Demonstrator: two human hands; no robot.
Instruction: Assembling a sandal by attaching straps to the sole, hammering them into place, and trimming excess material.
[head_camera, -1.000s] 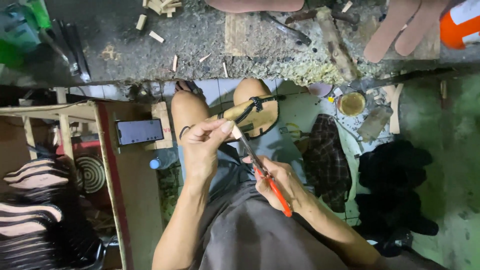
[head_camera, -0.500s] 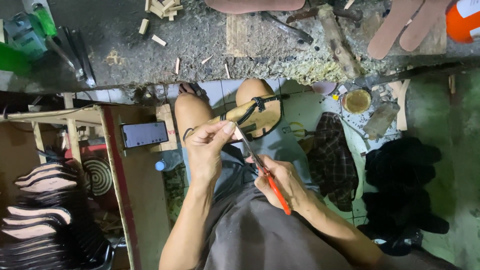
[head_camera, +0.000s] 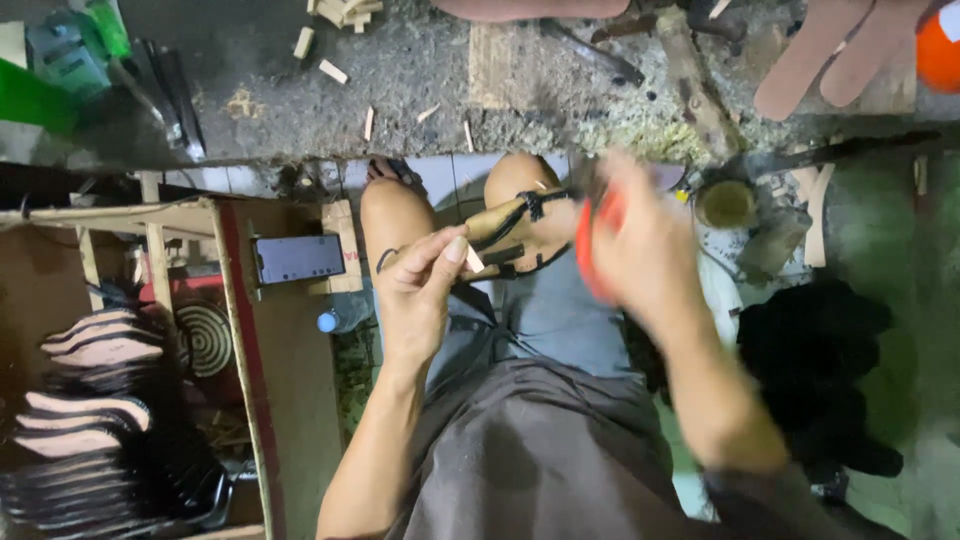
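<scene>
The right hand (head_camera: 640, 240) has swung up and away from the lap: half a second ago it sat low at about five o'clock of the sandal, working an orange-handled tool against it, and now it is a blur at three o'clock of the sandal (head_camera: 520, 235), raised toward the concrete ledge (head_camera: 420, 90). The orange-handled tool (head_camera: 597, 245) shows only as a smear of colour inside that hand, so it is closed around the handle, though how tightly I cannot tell (the motion blur swallows the fingers). The left hand (head_camera: 425, 290) has barely shifted; its fingers are curled nearly closed, thumb and forefinger pinching a small pale strip (head_camera: 472, 260) that touches the near edge of the sandal, which rests across the bare knees with its black straps uppermost. Judging by this, the tool has come off the sandal, and the work on it looks paused or between strokes. At nine o'clock of the left hand a dark phone (head_camera: 298, 258) lies on the wooden rack (head_camera: 230, 300).
</scene>
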